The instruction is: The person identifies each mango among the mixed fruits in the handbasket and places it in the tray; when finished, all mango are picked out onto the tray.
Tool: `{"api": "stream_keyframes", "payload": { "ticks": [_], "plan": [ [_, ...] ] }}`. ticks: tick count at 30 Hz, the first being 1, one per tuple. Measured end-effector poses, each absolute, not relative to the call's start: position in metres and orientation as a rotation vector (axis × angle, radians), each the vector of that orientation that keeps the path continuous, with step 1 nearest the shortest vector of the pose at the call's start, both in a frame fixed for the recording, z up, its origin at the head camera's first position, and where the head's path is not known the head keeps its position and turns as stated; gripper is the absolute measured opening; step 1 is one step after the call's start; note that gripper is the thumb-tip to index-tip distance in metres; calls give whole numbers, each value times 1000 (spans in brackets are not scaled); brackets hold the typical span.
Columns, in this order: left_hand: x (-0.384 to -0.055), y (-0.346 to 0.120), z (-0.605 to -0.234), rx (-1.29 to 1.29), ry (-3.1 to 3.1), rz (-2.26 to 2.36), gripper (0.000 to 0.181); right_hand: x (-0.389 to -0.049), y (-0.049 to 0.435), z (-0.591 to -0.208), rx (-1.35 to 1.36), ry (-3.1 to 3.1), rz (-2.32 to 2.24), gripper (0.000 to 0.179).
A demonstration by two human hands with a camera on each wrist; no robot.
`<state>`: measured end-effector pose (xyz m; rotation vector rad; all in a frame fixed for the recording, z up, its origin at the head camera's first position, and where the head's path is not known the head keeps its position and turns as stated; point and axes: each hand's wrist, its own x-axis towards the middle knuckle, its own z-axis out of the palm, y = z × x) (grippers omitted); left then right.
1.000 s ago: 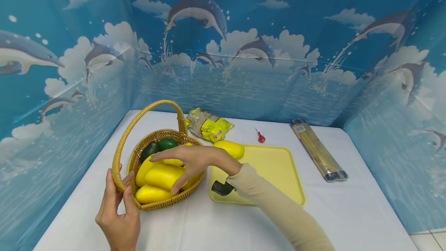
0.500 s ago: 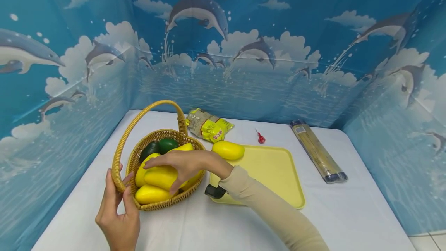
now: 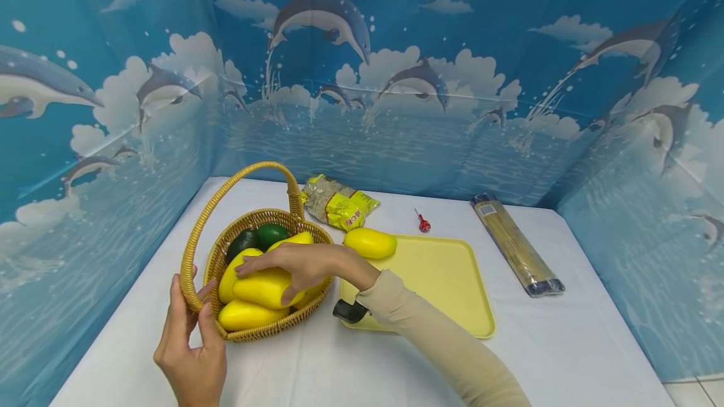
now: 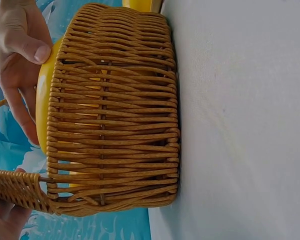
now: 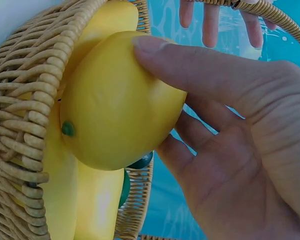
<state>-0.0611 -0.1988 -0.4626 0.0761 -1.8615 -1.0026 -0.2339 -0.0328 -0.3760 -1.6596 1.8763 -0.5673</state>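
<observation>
A wicker basket stands at the left, filled with several yellow mangoes and two dark green avocado-like fruits. My left hand holds the lower near end of its arched handle between thumb and fingers. Reaching over the basket, my right hand grips a mango lying on top of the others. In the right wrist view its thumb presses one side, with the fingers at the far side. The left wrist view shows the basket's woven wall and this mango above the rim.
A yellow tray lies right of the basket, a single mango at its far left corner. Behind are a yellow-and-clear food bag and a red lollipop. A long packet of thin sticks lies at the right.
My right hand has moved slightly left and down onto the top mango and now grips it. The left hand stays on the basket handle.
</observation>
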Motion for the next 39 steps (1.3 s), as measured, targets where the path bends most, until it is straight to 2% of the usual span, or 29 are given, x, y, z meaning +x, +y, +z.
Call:
{"api": "stream_keyframes", "payload": {
  "ticks": [29, 39],
  "plan": [
    [-61, -197, -463, 106, -1867, -994, 77, -234, -20, -393, -1741, 1907, -744, 79],
    [-61, -197, -464, 112, -1865, -1000, 77, -234, 2, -380, -1754, 1899, -883, 80]
  ]
}}
